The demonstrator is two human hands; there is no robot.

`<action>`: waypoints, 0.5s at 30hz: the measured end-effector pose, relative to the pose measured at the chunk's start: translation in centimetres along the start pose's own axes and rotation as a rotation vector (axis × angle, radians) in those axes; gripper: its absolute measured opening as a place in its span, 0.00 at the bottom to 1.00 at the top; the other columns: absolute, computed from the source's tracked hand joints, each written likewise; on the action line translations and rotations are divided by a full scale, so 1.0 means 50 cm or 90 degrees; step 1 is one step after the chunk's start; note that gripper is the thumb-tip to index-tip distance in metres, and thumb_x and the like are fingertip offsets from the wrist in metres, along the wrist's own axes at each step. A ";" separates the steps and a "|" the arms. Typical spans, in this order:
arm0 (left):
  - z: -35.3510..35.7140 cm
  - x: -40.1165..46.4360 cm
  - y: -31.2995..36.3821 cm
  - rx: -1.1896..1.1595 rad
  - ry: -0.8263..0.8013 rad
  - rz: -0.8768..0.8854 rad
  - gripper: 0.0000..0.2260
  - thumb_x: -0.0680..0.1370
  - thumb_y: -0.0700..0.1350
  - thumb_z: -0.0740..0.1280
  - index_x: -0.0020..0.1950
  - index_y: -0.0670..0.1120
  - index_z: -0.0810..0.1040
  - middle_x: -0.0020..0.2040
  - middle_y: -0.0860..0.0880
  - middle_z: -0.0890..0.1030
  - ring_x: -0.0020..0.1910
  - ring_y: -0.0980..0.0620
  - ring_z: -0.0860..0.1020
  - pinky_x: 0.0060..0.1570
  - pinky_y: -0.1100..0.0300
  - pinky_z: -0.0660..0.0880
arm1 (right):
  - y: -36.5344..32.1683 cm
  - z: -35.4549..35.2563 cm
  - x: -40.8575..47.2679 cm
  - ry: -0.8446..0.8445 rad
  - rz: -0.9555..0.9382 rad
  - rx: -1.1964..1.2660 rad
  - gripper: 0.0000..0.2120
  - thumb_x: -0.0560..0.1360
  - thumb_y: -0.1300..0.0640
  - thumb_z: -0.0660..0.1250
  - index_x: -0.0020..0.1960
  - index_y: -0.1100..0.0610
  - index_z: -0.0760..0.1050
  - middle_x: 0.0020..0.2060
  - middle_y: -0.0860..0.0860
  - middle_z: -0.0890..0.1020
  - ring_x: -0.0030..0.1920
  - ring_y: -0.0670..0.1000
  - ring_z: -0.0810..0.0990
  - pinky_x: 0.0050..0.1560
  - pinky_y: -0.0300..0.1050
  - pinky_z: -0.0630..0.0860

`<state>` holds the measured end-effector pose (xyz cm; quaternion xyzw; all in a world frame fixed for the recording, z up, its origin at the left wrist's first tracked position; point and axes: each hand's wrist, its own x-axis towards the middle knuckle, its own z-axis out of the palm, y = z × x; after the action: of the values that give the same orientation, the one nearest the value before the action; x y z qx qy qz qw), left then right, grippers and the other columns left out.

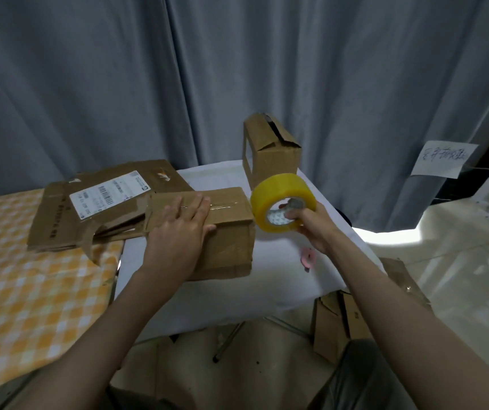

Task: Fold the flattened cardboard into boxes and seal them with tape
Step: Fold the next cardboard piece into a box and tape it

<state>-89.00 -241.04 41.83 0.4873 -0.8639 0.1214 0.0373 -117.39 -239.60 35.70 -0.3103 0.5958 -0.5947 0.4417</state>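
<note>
- Cardboard box [222, 232]: folded, lying in the middle of the white table [281, 279], a tape strip along its top seam.
- Left hand [178, 229]: fingers straight, pressing flat on the box top.
- Right hand [314, 226]: grasping the yellow tape roll [281, 199] through its core, just beside the box's right end.
- Flattened cardboard [95, 208]: stacked at the table's left edge.
- Second box [270, 149]: upright at the far edge.

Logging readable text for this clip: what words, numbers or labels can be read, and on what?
Shipping label on the flattened cardboard: barcodes and print, too blurred to read.
Dark print along the cardboard's left edge: unreadable.
Paper sign hanging at right: handwriting, illegible.
Tape roll: no text visible.
</note>
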 end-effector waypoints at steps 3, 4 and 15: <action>-0.002 -0.002 -0.009 0.013 -0.006 -0.026 0.28 0.82 0.60 0.45 0.81 0.52 0.51 0.81 0.53 0.55 0.79 0.43 0.57 0.70 0.45 0.66 | 0.011 0.026 0.028 -0.025 0.068 0.037 0.18 0.70 0.73 0.69 0.57 0.61 0.79 0.50 0.57 0.86 0.53 0.58 0.85 0.56 0.54 0.81; -0.001 0.000 -0.009 0.019 -0.009 -0.030 0.28 0.82 0.60 0.45 0.81 0.52 0.51 0.81 0.53 0.55 0.78 0.43 0.57 0.69 0.46 0.67 | 0.017 0.027 0.034 -0.025 0.080 0.033 0.18 0.69 0.73 0.69 0.57 0.61 0.79 0.51 0.58 0.86 0.52 0.58 0.85 0.58 0.56 0.81; -0.027 0.012 0.006 0.034 -0.052 -0.024 0.28 0.83 0.60 0.46 0.81 0.51 0.48 0.81 0.52 0.54 0.78 0.42 0.57 0.72 0.42 0.63 | 0.006 -0.077 0.015 -0.151 0.031 -0.404 0.15 0.70 0.61 0.77 0.56 0.58 0.80 0.50 0.53 0.84 0.52 0.51 0.81 0.56 0.44 0.76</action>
<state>-89.62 -241.04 43.20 0.5089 -0.8519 0.1235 -0.0090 -121.10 -238.54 34.90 -0.4847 0.7032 -0.3285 0.4033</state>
